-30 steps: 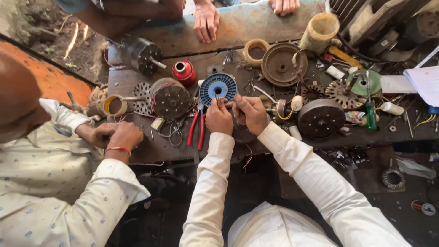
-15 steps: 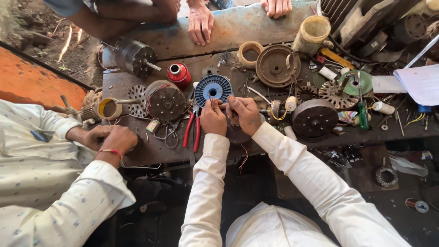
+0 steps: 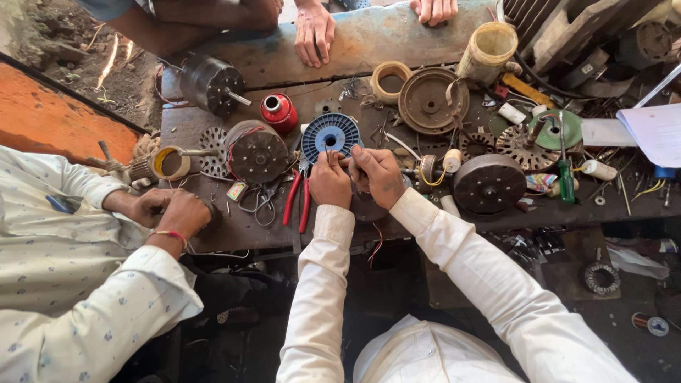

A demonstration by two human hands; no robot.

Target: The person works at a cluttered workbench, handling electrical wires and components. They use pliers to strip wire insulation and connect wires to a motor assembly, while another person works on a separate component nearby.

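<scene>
My left hand [image 3: 329, 181] and my right hand [image 3: 377, 174] are close together over a dark round motor part [image 3: 369, 208] at the bench's front edge. Their fingers pinch something small between them, too small to make out. Just beyond the fingertips lies a blue slotted disc [image 3: 330, 136]. Red-handled pliers [image 3: 296, 200] lie left of my left hand. Red wires [image 3: 376, 241] hang below the bench edge under my hands.
A person at the left rests both hands [image 3: 170, 210] on the bench. Another person's hands [image 3: 314, 32] lie on the far edge. Motor housings [image 3: 255, 150] [image 3: 489, 184], a red spool [image 3: 278, 112], a green screwdriver [image 3: 565, 179], tape rolls and papers [image 3: 656, 131] crowd the bench.
My hands stay at the same spot with slight finger shifts. The view has drifted a little. The person at the left has drawn back slightly.
</scene>
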